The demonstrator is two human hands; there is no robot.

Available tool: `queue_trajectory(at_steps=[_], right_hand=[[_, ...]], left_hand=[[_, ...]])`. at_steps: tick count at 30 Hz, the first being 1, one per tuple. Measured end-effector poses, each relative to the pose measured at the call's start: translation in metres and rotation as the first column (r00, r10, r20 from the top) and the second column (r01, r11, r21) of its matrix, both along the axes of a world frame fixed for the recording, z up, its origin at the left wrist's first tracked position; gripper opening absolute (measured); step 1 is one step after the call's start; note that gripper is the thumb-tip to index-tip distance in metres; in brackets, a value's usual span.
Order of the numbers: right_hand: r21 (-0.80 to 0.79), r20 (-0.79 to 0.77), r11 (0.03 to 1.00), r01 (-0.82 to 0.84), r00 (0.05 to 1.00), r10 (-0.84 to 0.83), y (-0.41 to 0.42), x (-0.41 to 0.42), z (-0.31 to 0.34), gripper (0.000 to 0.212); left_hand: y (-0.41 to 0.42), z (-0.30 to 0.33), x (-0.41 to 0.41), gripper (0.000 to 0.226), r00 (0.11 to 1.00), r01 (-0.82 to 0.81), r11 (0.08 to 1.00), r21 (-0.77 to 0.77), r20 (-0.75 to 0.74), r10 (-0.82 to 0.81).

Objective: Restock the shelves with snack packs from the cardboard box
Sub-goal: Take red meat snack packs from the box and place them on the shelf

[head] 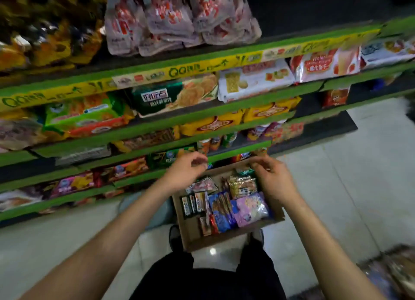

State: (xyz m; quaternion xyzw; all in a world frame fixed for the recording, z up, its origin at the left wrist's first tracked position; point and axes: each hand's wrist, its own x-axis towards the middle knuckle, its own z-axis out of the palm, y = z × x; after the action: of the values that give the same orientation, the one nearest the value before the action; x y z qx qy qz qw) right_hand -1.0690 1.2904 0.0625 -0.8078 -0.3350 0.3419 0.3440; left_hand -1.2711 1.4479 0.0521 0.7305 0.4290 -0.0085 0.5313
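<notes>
My hands over the open box

Left hand (186,168) and right hand (272,179) apart, fingers loosely curled, holding nothing; cardboard box (190,230) of glossy packs (250,208), long axis toward the shelves (157,122).

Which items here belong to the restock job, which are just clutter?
Job:
cardboard box
snack packs in box
green-edged shelves
left hand
right hand

Lying about:
packaged goods on floor, lower right
grey object on floor beside box

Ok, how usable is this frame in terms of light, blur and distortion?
Head view: dim overall; the top-left yellow snack bags are motion-smeared, the green shelf edges bow from wide-angle distortion, a small glare spot sits on the pale floor tiles, and the brown cardboard box stays fairly sharp.
</notes>
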Motion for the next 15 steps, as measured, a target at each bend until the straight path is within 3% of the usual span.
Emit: queue_trajectory(at_steps=[8, 12, 15], right_hand=[[-0.231, -0.229, 0.971, -0.062, 0.973, 0.008, -0.041, 0.022, -0.131, 0.019], [-0.331, -0.339, 0.932, -0.148, 0.940, 0.029, -0.063, 0.040, -0.229, 0.018], [-0.395, -0.365, 0.899, -0.188, 0.930, 0.033, -0.081, 0.055, -0.311, 0.017]], left_hand=[[-0.072, -0.122, 0.026, 0.010, 0.963, -0.230, 0.943, -0.240, -0.198, 0.184], [-0.115, -0.227, 0.042, 0.011, 0.882, -0.420, 0.838, -0.347, -0.375, 0.287], [-0.142, -0.316, 0.057, 0.025, 0.818, -0.523, 0.761, -0.384, -0.476, 0.323]])
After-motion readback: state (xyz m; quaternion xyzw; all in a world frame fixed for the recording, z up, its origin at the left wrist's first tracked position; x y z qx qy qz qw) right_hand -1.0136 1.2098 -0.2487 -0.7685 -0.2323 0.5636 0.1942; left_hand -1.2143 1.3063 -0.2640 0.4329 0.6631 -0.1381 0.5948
